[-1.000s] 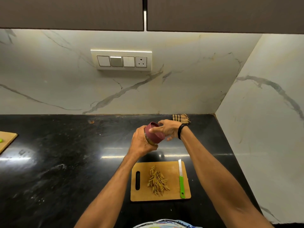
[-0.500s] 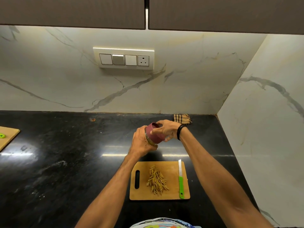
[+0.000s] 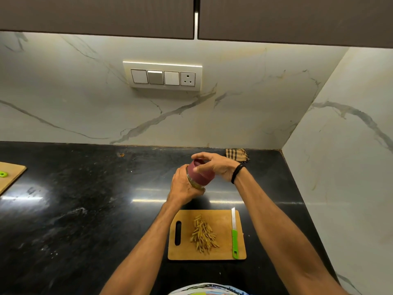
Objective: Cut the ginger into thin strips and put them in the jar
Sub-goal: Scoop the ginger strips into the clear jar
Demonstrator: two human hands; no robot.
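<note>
**Step in hand (judged):** unscrewing the lid so the cut ginger can go in.

**Jar:** The jar is held tilted in the air above the surface, towards its back right corner. The left hand has its grip wrapped round the glass body from below. The right hand has its grip arched over the maroon lid, with the thumb laid across the lid's side and the fingertips hooked over its far edge. The lid sits on the jar and no gap shows between them. The left hand hides what the jar contains, so that cannot be told.

**Ginger:** Cutting looks finished. The ginger strips lie in one loose heap at the middle of the cutting board, which sits at the front edge of the surface, right of centre. The knife rests along the board's right edge, green handle towards the person, apart from the heap.

**Recommendations:**
- Hold the glass firm and turn only the lid.
- Bring the jar upright before the lid comes free.
- Set the lid on bare surface, away from the blade.
- Stand the jar just beside the board before loading, because thin, light strips are likely to scatter if carried far.

**Noted, not involved:** a checked cloth lies in the back right corner, and a second board lies at the left edge.
</note>
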